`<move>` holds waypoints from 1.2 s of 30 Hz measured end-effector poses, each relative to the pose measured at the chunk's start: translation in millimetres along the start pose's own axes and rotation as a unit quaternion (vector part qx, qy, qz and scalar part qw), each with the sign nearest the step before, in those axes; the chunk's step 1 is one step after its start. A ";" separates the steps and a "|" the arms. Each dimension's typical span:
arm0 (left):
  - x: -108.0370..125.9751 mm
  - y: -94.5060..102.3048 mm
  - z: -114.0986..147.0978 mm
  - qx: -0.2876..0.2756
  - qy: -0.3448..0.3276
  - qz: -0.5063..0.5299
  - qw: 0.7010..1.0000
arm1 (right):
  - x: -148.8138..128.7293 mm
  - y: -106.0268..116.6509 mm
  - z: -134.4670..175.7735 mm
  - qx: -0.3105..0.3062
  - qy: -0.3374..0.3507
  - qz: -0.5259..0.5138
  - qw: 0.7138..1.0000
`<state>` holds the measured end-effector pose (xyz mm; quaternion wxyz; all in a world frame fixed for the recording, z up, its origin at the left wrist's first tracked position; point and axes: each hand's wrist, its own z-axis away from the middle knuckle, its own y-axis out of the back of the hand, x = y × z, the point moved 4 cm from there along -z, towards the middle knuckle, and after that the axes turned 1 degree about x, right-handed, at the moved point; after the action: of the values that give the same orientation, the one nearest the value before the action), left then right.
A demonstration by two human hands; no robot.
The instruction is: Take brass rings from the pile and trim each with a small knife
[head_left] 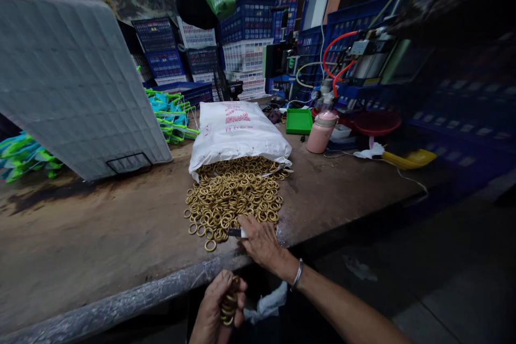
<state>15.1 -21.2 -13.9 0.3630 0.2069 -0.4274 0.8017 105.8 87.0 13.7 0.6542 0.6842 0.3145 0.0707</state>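
Observation:
My left hand is just in front of the table edge, its fingers curled round several brass-coloured rings stacked together. My right hand reaches over the near right side of a heap of the same rings, fingertips touching them. A small dark strip with a white end sticks out on the left of this hand and seems pinched in it; its grip is partly hidden. The heap spills from the open mouth of a white woven sack with red print, lying on the table.
A wooden table has a plastic-wrapped front edge. At left stands a grey-white panel beside green and blue plastic pieces. Further right are a green tray, a pink bottle and a yellow scoop. Stacked crates line the back.

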 end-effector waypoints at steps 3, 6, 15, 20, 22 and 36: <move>1.1 1.6 -5.4 -0.012 0.023 0.037 0.999 | -7.7 -5.2 -4.8 -0.012 0.006 0.019 1.000; 0.1 4.7 -14.4 -0.021 0.054 0.068 0.996 | -10.5 -9.9 -9.7 -0.024 0.007 0.032 0.999; 9.6 2.6 -30.3 -0.011 0.020 0.074 0.997 | 2.8 -16.6 -16.1 0.017 0.001 -0.036 0.999; 26.6 -4.0 -35.9 0.021 -0.096 -0.041 0.994 | 8.4 -0.3 -18.6 0.029 -0.019 -0.266 0.963; 31.9 -4.5 -39.5 0.049 -0.148 -0.102 0.982 | 8.5 4.6 -16.1 0.002 -0.032 -0.383 0.923; 31.2 -3.3 -41.3 0.073 -0.203 -0.236 0.948 | 4.5 -13.3 10.3 -0.139 -0.090 -0.607 0.777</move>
<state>-3.6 27.2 -14.8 0.4311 0.4858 -0.3716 0.6633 110.2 79.9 -1.6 0.6748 0.2557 0.5914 -0.3600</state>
